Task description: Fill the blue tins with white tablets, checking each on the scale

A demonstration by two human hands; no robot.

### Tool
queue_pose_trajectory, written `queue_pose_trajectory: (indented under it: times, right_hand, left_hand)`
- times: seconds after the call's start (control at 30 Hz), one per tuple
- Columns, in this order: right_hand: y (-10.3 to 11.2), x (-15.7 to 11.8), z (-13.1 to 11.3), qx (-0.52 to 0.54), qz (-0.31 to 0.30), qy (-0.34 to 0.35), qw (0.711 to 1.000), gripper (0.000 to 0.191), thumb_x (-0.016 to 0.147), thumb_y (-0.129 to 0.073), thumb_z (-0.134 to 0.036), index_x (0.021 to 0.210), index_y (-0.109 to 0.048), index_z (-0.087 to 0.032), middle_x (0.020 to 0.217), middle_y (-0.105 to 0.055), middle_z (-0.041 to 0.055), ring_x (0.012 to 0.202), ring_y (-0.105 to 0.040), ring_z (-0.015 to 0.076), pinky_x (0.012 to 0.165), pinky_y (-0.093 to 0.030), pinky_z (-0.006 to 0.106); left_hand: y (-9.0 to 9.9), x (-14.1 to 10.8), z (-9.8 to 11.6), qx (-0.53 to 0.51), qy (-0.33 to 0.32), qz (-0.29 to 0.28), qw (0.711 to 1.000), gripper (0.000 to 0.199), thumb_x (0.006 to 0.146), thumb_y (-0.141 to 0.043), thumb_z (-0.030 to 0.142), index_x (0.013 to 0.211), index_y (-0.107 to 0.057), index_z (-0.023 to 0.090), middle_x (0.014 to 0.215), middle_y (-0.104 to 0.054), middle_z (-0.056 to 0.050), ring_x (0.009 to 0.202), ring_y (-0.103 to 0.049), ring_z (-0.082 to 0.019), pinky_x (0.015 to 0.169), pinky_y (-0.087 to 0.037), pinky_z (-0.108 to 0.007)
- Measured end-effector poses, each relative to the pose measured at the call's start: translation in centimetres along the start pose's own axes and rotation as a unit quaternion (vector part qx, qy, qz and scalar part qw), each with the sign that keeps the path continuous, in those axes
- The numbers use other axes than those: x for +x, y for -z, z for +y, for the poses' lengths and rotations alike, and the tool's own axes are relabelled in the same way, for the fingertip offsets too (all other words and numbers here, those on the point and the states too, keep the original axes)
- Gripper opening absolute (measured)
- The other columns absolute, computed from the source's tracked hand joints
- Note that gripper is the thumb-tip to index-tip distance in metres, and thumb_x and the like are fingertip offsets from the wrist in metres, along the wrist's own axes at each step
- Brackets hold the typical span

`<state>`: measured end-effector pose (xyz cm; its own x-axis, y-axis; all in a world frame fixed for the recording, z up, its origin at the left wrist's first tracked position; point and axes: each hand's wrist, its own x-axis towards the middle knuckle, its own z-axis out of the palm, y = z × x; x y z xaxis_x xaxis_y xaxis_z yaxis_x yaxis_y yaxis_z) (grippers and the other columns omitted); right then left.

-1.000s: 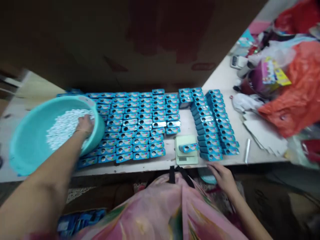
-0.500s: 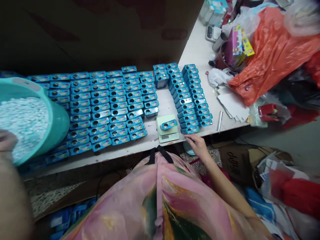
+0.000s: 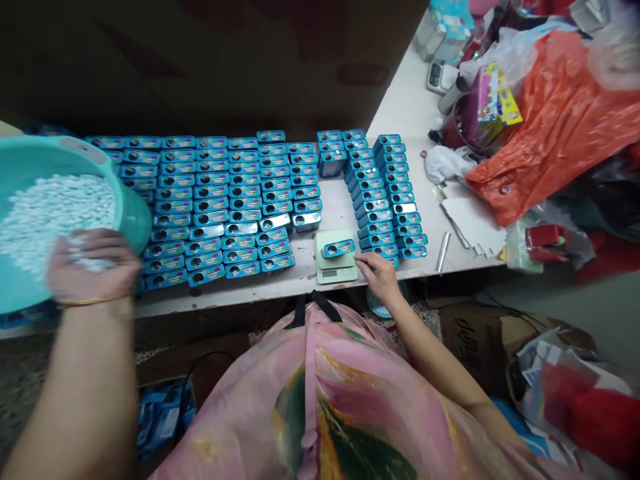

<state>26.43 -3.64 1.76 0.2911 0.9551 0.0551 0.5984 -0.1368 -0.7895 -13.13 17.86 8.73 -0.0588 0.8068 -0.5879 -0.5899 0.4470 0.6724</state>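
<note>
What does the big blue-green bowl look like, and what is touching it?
The teal plastic basin is round and deep, with a smooth wall and a paler rim. It tilts toward the person, cut off by the view's left edge. Small white pieces fill it, and the left hand is among them. Its wall is next to rows of blue tins.
</note>
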Motion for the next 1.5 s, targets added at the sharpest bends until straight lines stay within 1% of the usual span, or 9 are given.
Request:
queue_pose_trajectory:
  times: [0.07,0.23,0.37,0.5,0.67,0.9,1.07,1.33,1.5]
  right_hand:
    - [-0.7,1.4,-1.9,0.027,-0.008,0.037,0.999,0.02,0.084,-0.046,-0.026,0.092,-0.064,-0.022,0.091,-0.064,0.0043,0.087,-0.059,0.0158,0.079,-0.046,0.032]
    - [-2.6,3.4,-6.9,0.062,-0.087,0.146,0.983,0.021,0.086,-0.045,-0.025,0.1,-0.06,-0.023,0.092,-0.062,0.0044,0.09,-0.057,0.0155,0.081,-0.045,0.031]
    - [-4.4,3.1,-8.2,-0.03,-0.165,0.238,0.957,0.028,0.085,-0.047,-0.027,0.111,-0.053,-0.02,0.103,-0.057,0.0088,0.098,-0.051,0.0189,0.085,-0.043,0.033]
    - [-5.8,2.2,-7.4,-0.185,-0.22,0.267,0.92,0.03,0.086,-0.041,-0.018,0.114,-0.049,-0.017,0.101,-0.054,0.0128,0.093,-0.049,0.0217,0.078,-0.045,0.035]
    - [-6.1,1.5,-5.7,-0.198,-0.283,0.294,0.891,0.019,0.085,-0.039,-0.013,0.098,-0.053,-0.016,0.091,-0.055,0.0101,0.087,-0.05,0.0198,0.071,-0.045,0.031]
    - [-5.4,2.6,-1.6,-0.016,-0.253,0.188,0.949,0.013,0.076,-0.053,-0.012,0.086,-0.058,-0.017,0.083,-0.058,0.0034,0.077,-0.054,0.0126,0.07,-0.044,0.022]
    - [-3.7,4.6,-0.3,0.057,-0.18,0.126,0.974,0.013,0.078,-0.051,-0.017,0.086,-0.061,-0.019,0.08,-0.06,0.0016,0.071,-0.055,0.0118,0.067,-0.045,0.023]
    - [-2.0,5.4,0.4,-0.099,-0.165,0.193,0.962,0.023,0.085,-0.044,-0.022,0.104,-0.059,-0.021,0.095,-0.058,0.0069,0.091,-0.053,0.0181,0.081,-0.043,0.03]
    - [-3.4,2.1,-3.0,-0.157,-0.262,0.296,0.905,0.025,0.086,-0.042,-0.02,0.109,-0.052,-0.016,0.104,-0.054,0.0101,0.096,-0.049,0.0192,0.083,-0.043,0.032]
  left_hand:
    - [-1.1,-1.7,-4.4,-0.11,0.051,-0.115,0.986,0.018,0.084,-0.044,0.031,0.071,-0.051,0.021,0.061,-0.056,0.005,0.053,-0.048,-0.003,0.044,-0.043,-0.009]
    - [-5.6,-5.4,-15.8,-0.085,0.186,-0.076,0.976,0.014,0.082,-0.046,0.023,0.073,-0.055,0.019,0.071,-0.061,-0.002,0.074,-0.061,-0.012,0.067,-0.052,-0.026]
    - [-7.6,-6.9,-20.1,-0.135,0.248,-0.088,0.955,0.021,0.084,-0.04,0.025,0.077,-0.059,0.016,0.082,-0.066,-0.006,0.087,-0.061,-0.016,0.079,-0.05,-0.03]
    - [-7.6,-7.6,-22.0,-0.121,0.261,-0.089,0.954,0.022,0.083,-0.04,0.024,0.078,-0.06,0.016,0.085,-0.067,-0.008,0.092,-0.061,-0.019,0.084,-0.047,-0.034]
    - [-6.7,-8.0,-24.2,-0.111,0.285,-0.068,0.95,0.02,0.081,-0.042,0.024,0.079,-0.061,0.016,0.085,-0.066,-0.009,0.088,-0.062,-0.021,0.082,-0.048,-0.038]
    - [-7.8,-8.3,-26.1,-0.148,0.274,-0.041,0.949,0.022,0.082,-0.04,0.018,0.075,-0.061,0.012,0.066,-0.064,-0.006,0.065,-0.062,-0.015,0.066,-0.051,-0.028]
    - [-9.3,-7.7,-26.2,-0.158,0.248,-0.064,0.954,0.02,0.08,-0.043,0.021,0.075,-0.06,0.012,0.079,-0.066,-0.012,0.084,-0.062,-0.022,0.076,-0.05,-0.039]
    - [-8.3,-7.7,-25.4,-0.162,0.238,-0.073,0.955,0.018,0.079,-0.045,0.021,0.079,-0.06,0.011,0.095,-0.065,-0.016,0.099,-0.058,-0.027,0.081,-0.048,-0.043]
    - [-7.3,-8.6,-25.5,-0.155,0.267,-0.071,0.948,0.021,0.081,-0.042,0.019,0.082,-0.061,0.01,0.091,-0.066,-0.014,0.089,-0.062,-0.023,0.076,-0.051,-0.037]
